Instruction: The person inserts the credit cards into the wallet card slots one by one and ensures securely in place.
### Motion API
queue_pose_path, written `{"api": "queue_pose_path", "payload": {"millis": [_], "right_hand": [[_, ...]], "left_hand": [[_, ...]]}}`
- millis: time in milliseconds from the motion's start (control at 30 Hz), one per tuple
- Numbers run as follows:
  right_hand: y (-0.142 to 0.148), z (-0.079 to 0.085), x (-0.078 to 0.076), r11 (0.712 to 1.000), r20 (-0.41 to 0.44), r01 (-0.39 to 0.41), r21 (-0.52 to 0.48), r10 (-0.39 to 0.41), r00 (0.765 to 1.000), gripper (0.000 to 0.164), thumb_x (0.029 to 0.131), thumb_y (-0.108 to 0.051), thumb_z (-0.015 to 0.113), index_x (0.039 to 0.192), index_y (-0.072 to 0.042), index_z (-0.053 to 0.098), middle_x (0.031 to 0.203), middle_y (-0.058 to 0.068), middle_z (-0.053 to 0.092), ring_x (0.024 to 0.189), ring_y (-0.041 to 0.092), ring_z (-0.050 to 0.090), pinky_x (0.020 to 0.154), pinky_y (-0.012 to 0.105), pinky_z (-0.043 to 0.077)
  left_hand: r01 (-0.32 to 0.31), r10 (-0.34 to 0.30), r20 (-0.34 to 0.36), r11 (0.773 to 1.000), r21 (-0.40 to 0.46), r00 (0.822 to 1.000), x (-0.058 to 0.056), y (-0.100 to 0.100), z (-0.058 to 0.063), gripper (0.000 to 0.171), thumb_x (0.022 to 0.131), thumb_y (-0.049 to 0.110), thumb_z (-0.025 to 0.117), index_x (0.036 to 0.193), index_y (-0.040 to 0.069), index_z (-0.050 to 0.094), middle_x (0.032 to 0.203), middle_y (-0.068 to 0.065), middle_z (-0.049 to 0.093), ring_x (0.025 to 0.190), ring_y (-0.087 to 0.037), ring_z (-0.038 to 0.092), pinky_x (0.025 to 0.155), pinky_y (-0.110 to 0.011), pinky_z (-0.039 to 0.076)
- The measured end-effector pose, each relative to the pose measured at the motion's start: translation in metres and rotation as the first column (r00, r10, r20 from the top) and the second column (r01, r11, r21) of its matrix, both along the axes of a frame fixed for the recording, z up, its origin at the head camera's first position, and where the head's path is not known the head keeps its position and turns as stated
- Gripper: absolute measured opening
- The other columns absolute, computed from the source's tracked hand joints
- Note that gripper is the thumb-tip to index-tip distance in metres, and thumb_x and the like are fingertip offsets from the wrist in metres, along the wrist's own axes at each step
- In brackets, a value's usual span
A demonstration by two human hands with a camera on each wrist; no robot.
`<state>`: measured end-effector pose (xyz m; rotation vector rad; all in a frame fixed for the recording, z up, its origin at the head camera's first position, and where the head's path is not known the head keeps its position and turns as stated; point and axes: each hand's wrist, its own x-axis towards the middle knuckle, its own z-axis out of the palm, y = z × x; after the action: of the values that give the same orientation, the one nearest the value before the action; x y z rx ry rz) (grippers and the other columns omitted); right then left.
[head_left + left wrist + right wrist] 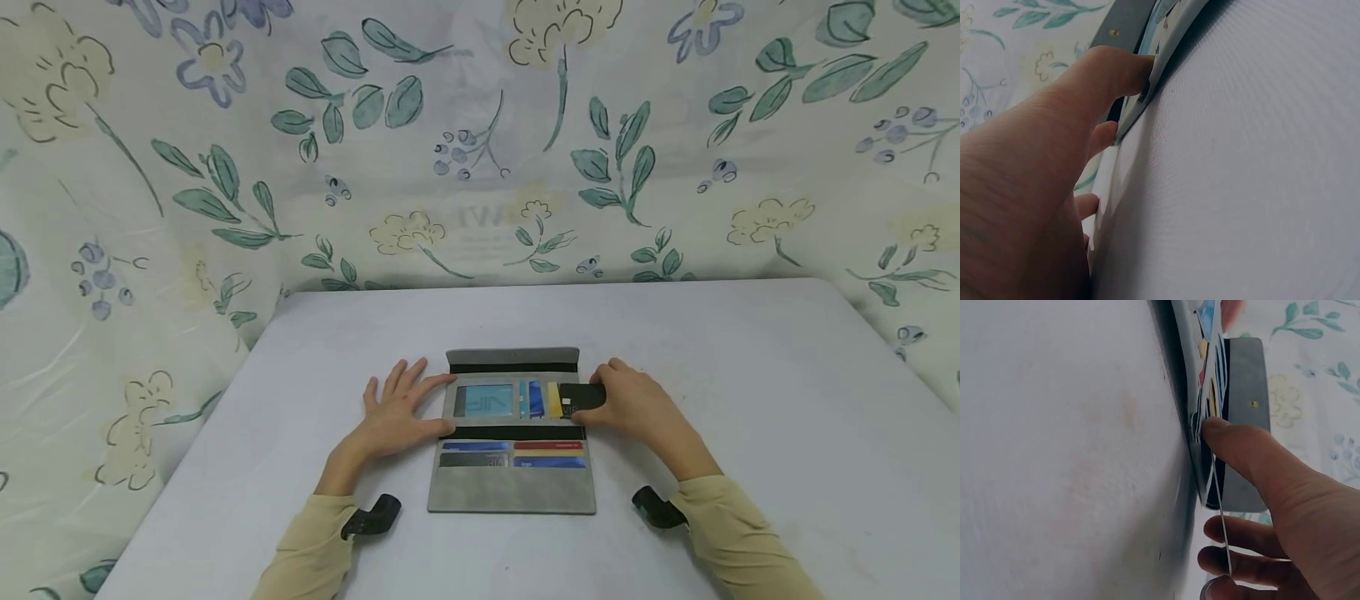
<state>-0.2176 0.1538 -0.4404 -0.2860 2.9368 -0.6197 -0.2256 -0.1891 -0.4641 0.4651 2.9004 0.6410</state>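
Observation:
An unfolded grey wallet (512, 492) lies flat on the table, with cards in several slots. My left hand (397, 417) is spread beside it, thumb and index fingertip touching its left edge. At the wallet's right side, my right hand (637, 404) pinches a black card (581, 395) that sticks out past the edge of the upper section. In the right wrist view, the card appears edge-on as a thin pale line (1222, 515) between thumb and fingers. Next to it sit yellow and blue cards (536, 399). A clear window (487, 401) fills the upper left.
The white table (360, 333) extends around the wallet on all sides. Behind it hangs a floral-print sheet (487, 208), which also covers the left side. Dark wrist cameras (375, 517) are strapped near both sleeves.

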Motion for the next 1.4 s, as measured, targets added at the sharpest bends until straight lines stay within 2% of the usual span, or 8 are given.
{"api": "queue_pose_path", "payload": {"millis": [267, 467, 800, 1033, 1400], "right_hand": [[-0.009, -0.002, 0.0, 0.999, -0.037, 0.052, -0.013, -0.053, 0.998, 0.057, 0.077, -0.042, 0.081, 0.106, 0.003, 0.062, 0.093, 0.01, 0.057, 0.075, 0.024, 0.057, 0.07, 0.039, 0.051], [-0.01, 0.0, 0.0, 0.999, -0.031, 0.05, -0.021, -0.051, 0.998, 0.054, 0.079, -0.04, 0.081, 0.105, 0.003, 0.061, 0.093, 0.01, 0.056, 0.074, 0.023, 0.055, 0.069, 0.038, 0.05], [-0.005, 0.003, 0.002, 0.999, 0.001, -0.032, 0.005, 0.032, 0.999, 0.056, 0.082, -0.035, 0.08, 0.118, 0.001, 0.06, 0.107, 0.013, 0.058, 0.085, 0.025, 0.058, 0.08, 0.044, 0.052], [0.001, 0.008, 0.0, 0.992, 0.05, -0.129, 0.017, 0.128, 0.991, 0.052, 0.083, -0.022, 0.078, 0.126, -0.001, 0.058, 0.11, 0.014, 0.055, 0.09, 0.026, 0.058, 0.083, 0.045, 0.053], [0.006, 0.011, -0.001, 0.989, 0.113, -0.149, 0.005, 0.148, 0.983, 0.059, 0.08, -0.015, 0.077, 0.134, -0.005, 0.056, 0.112, 0.013, 0.053, 0.094, 0.027, 0.057, 0.085, 0.046, 0.052]], "left_hand": [[-0.004, 0.004, 0.002, 1.0, 0.004, 1.0, 0.0, -0.001, -0.001, 0.071, 0.082, 0.047, 0.068, 0.147, 0.026, 0.047, 0.164, -0.017, 0.017, 0.15, -0.042, 0.001, 0.11, -0.071, -0.009], [-0.001, 0.001, -0.002, 1.0, -0.007, 1.0, 0.0, 0.001, 0.0, 0.07, 0.082, 0.046, 0.068, 0.147, 0.026, 0.047, 0.164, -0.017, 0.017, 0.15, -0.042, 0.001, 0.11, -0.071, -0.009], [0.0, 0.0, -0.003, 1.0, -0.014, 1.0, 0.0, 0.002, 0.001, 0.07, 0.082, 0.045, 0.067, 0.147, 0.026, 0.047, 0.164, -0.017, 0.017, 0.15, -0.043, 0.002, 0.11, -0.071, -0.008], [-0.005, 0.005, -0.002, 1.0, -0.013, 1.0, 0.001, 0.001, 0.001, 0.07, 0.082, 0.045, 0.067, 0.147, 0.027, 0.047, 0.164, -0.017, 0.017, 0.15, -0.043, 0.002, 0.11, -0.071, -0.008], [0.002, -0.002, -0.001, 1.0, -0.004, 1.0, 0.001, -0.001, 0.0, 0.07, 0.083, 0.046, 0.068, 0.147, 0.028, 0.047, 0.164, -0.017, 0.017, 0.15, -0.042, 0.001, 0.11, -0.071, -0.009]]}}
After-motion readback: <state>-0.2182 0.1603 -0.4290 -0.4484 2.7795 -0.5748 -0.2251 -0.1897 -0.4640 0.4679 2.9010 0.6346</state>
